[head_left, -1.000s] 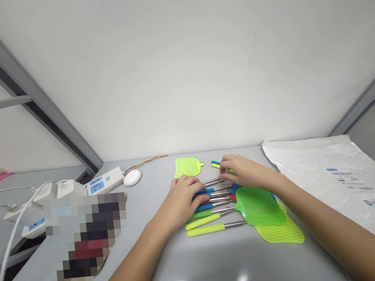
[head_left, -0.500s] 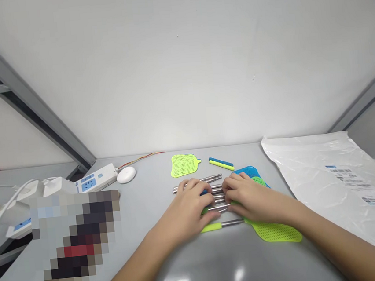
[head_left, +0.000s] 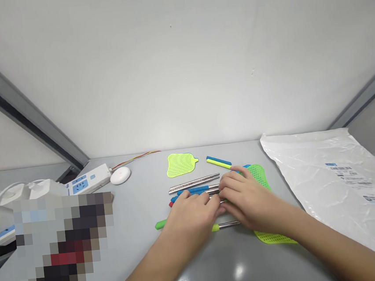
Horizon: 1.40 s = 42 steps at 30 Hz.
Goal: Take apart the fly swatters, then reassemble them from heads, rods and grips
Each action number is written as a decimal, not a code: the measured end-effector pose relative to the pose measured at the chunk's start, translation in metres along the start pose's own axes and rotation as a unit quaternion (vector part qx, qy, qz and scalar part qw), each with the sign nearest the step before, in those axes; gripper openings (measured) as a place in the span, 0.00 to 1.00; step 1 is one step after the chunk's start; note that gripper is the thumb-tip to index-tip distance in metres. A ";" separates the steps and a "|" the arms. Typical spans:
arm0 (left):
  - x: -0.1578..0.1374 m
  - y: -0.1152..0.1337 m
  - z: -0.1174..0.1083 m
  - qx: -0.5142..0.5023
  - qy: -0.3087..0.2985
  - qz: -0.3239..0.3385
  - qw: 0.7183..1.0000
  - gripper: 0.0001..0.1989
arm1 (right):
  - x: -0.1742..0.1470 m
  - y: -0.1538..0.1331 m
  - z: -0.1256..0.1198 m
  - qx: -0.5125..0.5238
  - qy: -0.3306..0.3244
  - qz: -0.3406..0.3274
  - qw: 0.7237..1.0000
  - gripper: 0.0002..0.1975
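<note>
My left hand (head_left: 193,215) lies over several fly swatter handles, its fingers curled round one whose green grip (head_left: 160,225) sticks out on the left. Close beside it, my right hand (head_left: 246,194) has bent fingers on the metal shafts, at the swatter-head end; its fingertips are partly hidden. Blue grips (head_left: 192,190) and a red tip show above my left hand. Behind them lie bare metal rods (head_left: 194,183). A green mesh head (head_left: 259,175) overlaps a blue one. Nearest me is a swatter with a yellow-green head (head_left: 276,237), partly under my right arm.
Farther back lie a loose yellow-green swatter head (head_left: 179,164) and two loose grips (head_left: 218,161), blue and yellow. A white plastic mailer (head_left: 309,164) covers the right side. To the left are a power strip (head_left: 90,180), a white round device (head_left: 120,175) and a blurred-out patch.
My left hand has shifted slightly down and right, close against my right hand. The blue grips and green grip now show more. The view has moved a little.
</note>
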<state>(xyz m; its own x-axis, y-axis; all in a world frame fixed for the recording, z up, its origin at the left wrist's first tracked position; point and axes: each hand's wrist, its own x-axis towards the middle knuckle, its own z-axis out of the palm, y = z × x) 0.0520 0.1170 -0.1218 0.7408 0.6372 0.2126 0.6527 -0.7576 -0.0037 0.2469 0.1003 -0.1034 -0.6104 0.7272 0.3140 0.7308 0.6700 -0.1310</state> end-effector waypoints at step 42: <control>-0.013 -0.042 -0.040 -0.157 -0.025 -0.153 0.975 0.15 | -0.011 0.026 -0.049 -0.186 0.281 0.041 0.941 0.08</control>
<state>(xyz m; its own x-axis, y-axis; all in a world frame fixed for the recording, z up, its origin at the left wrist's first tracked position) 0.0085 0.1343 -0.0852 0.5299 0.8409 0.1097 0.7699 -0.5312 0.3536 0.2875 0.1025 -0.0639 -0.3663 0.5106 0.7779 0.8883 0.4407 0.1291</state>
